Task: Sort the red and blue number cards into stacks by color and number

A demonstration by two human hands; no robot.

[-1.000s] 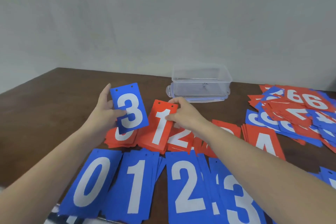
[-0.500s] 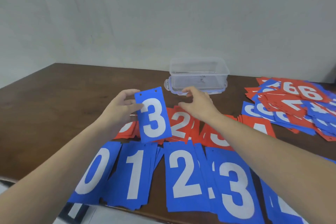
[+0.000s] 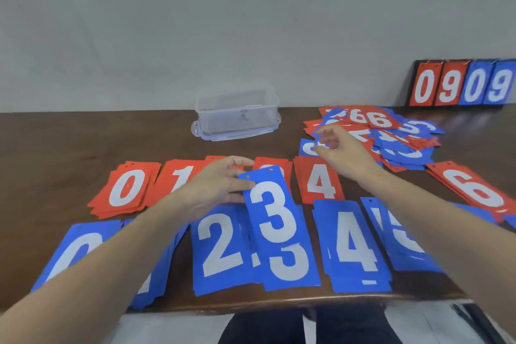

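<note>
The dark wooden surface [image 3: 69, 148] ran across the whole view below a pale wall. Along its near edge lay a row of blue stacks: a blue 0 stack [image 3: 81, 248] partly under the left forearm, a blue 2 stack [image 3: 220, 248], a blue 3 stack [image 3: 290, 265], a blue 4 stack [image 3: 354, 243] and a blue 5 stack [image 3: 405, 240] partly hidden by the right forearm. Behind them ran a red row: a red 0 stack [image 3: 125, 187], a red 1 stack [image 3: 178, 176], a red 4 stack [image 3: 319, 181] and, well off to the right, a red 6 stack [image 3: 472, 190]. At the far right sprawled the unsorted pile [image 3: 391, 131] of mixed red and blue cards. A clear plastic box [image 3: 237, 112] sat at the back of the surface, and a scoreboard [image 3: 463, 84] reading 0909 stood against the wall. The left hand [image 3: 215, 187] pinched the upper left edge of a blue 3 card [image 3: 273, 209], thumb on its face, holding it over the top of the blue 3 stack so that it overlapped that stack's upper half. The right hand [image 3: 337, 148] hovered at the near edge of the unsorted pile with its fingers loosely curled and nothing held.
</note>
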